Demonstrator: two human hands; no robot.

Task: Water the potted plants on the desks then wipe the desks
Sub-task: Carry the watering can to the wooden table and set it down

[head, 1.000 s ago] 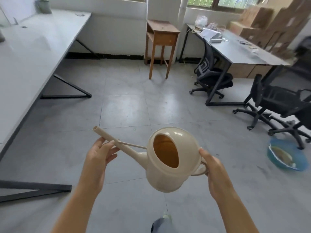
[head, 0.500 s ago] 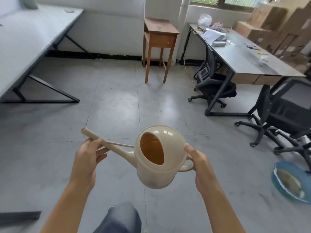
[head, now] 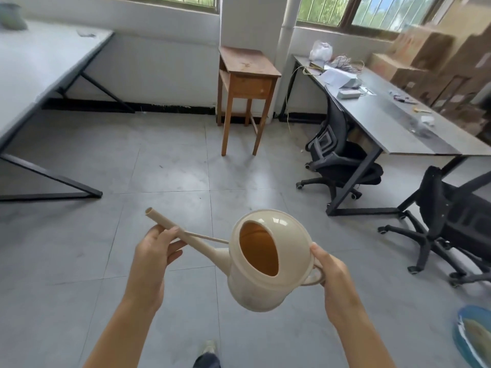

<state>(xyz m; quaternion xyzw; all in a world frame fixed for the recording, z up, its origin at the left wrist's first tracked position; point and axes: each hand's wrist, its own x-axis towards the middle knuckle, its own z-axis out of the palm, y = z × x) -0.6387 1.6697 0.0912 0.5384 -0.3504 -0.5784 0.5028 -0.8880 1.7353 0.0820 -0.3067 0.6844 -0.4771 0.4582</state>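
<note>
Two bare hands carry a cream plastic watering can (head: pixel 265 288) in front of us, above the grey tiled floor (head: pixel 79 235) and well apart from both desks. Our left hand (head: pixel 151 256) grasps the long thin spout (head: pixel 170 224) near its open tip, thumb lying along the top and the fingers curled beneath it. Our right hand (head: pixel 332 272) clasps the looped handle (head: pixel 314 280) at the back of the round body, fingers wrapped about the loop and the thumb pressed on the body's upper edge. The can is tipped so that its wide oval mouth faces us, the inside showing amber; we cannot tell whether any water lies in it. To our left stands a long white desk on black angled legs (head: pixel 39 70), with a blurred greenish thing (head: pixel 10 15) at its far corner. Against the far wall stands a small brown wooden side table (head: pixel 247 65). To our right is a grey desk (head: pixel 385 120) strewn with papers and small bits, brown cardboard boxes (head: pixel 425 57) stacked behind it and two black office chairs (head: pixel 342 160) beside it. A blue basin (head: pixel 475 335) sits on the floor at the lower right.
</note>
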